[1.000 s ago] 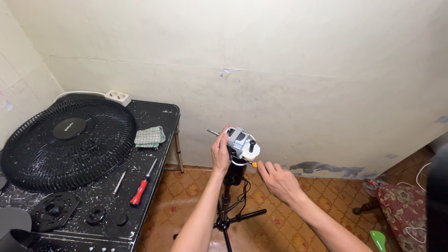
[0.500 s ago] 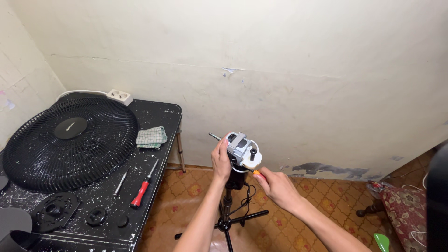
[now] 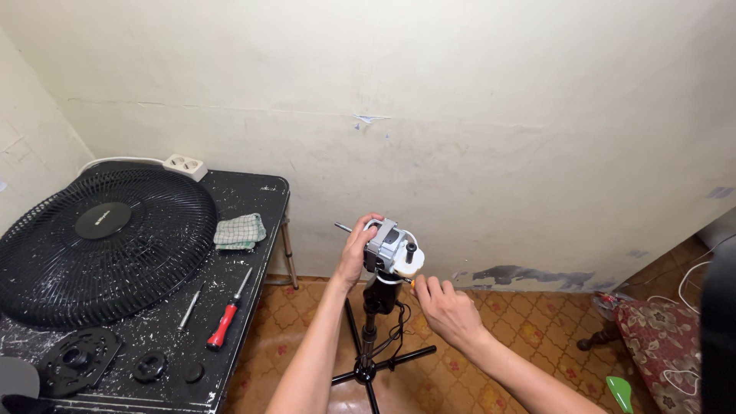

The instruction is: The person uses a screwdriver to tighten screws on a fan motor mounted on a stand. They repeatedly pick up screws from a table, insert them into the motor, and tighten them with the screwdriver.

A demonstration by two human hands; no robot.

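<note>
Bare fan motor on its stand, mid-frame, right of the table.

Left hand wraps the motor's left side, fingers closed on the housing. Right hand sits low right, fingers curled on a small orange-tipped tool at the motor's base; most of the tool is hidden. Motor looks dense, rigid metal, top-heavy on a thin pole; the shaft sticks out far-left. Best hold: the housing body, not shaft or wires.
</note>
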